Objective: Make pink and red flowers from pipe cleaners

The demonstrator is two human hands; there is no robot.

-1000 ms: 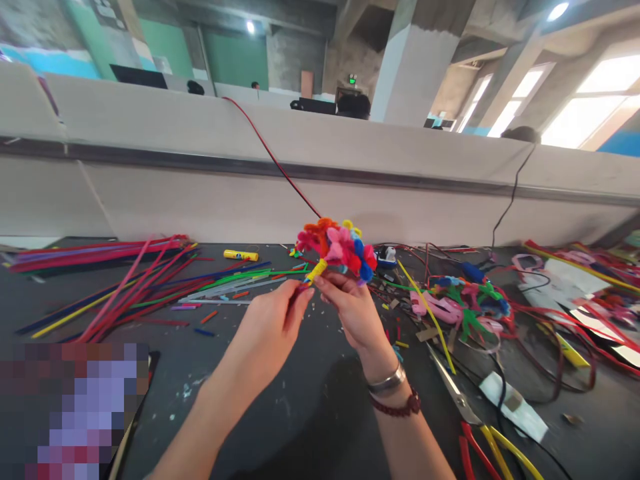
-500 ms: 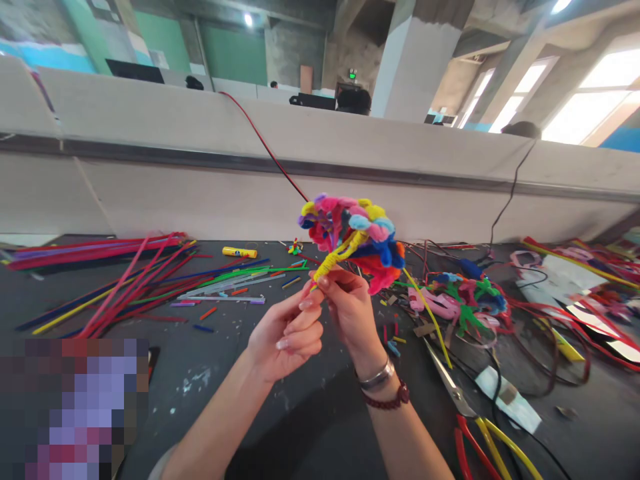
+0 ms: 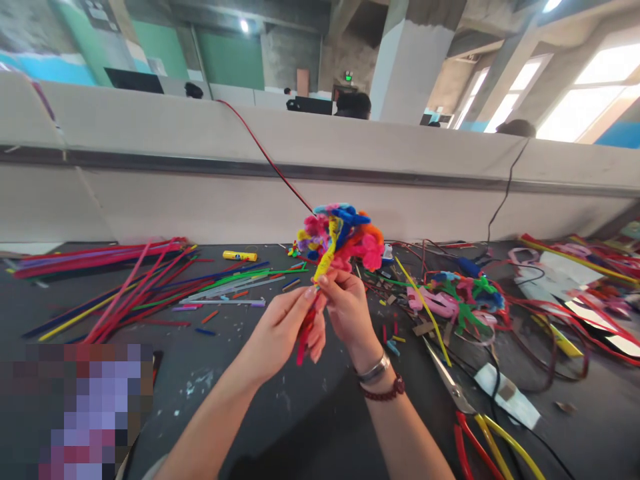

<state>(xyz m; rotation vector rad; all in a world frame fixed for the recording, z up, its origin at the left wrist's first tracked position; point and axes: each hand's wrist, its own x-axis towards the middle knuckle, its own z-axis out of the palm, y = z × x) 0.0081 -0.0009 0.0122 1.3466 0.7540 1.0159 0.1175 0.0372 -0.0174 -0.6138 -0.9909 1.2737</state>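
Bouquet (image 3: 370,250): judged light and soft, held low

The bouquet is aloft above the surface (image 3: 295,420), tilted, blooms uppermost. The right hand (image 3: 350,310) pinches the lower end of the yellow wrap (image 3: 324,265) between thumb and finger. The left hand (image 3: 283,330) is closed about the stem just below; a red end (image 3: 303,345) hangs past its fingers.

Handling, as judged: fuzzy, low risk of slipping; the strands appear bendable, and the blooms would crush or splay under pressure. The wrap, where strands are bound together, offers the firmest hold. Gripping by the blooms is not advised.

Surroundings: loose strands (image 3: 110,260) and a yellow tube (image 3: 240,256) to the left; scissors (image 3: 454,387) near the right forearm; a white partition (image 3: 200,203) behind.
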